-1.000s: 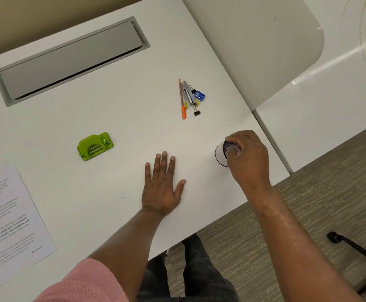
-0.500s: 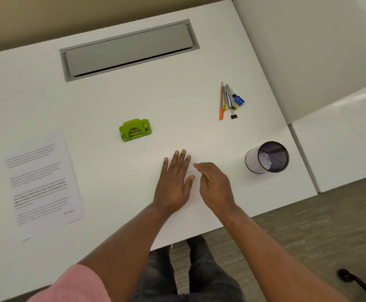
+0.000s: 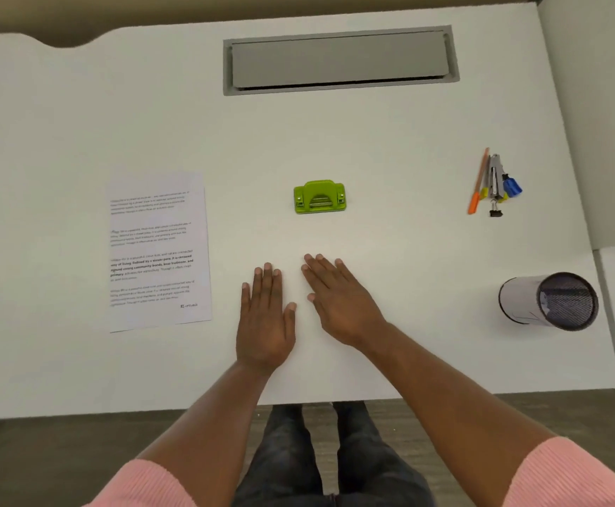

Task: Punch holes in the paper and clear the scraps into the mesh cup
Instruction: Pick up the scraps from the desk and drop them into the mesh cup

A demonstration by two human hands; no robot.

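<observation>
Left hand (image 3: 265,320) lay flat on desk (image 3: 79,122), fingers straight, holding nothing | right hand (image 3: 339,305) lay likewise just beside it | paper (image 3: 158,250) lay well left, print mostly unreadable | hole punch (image 3: 319,196) sat beyond the hands | mesh cup (image 3: 547,301) stood far right, inside unclear

Orange pen (image 3: 478,181), silver tool (image 3: 495,177), blue clip (image 3: 512,186) clustered; grey cable hatch (image 3: 339,60) in desk (image 3: 372,140).

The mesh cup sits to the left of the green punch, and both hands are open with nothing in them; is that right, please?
Not quite. The head view shows the mesh cup to the right of the punch, not the left. The rest holds: the left hand and right hand are open with nothing in them.
</observation>
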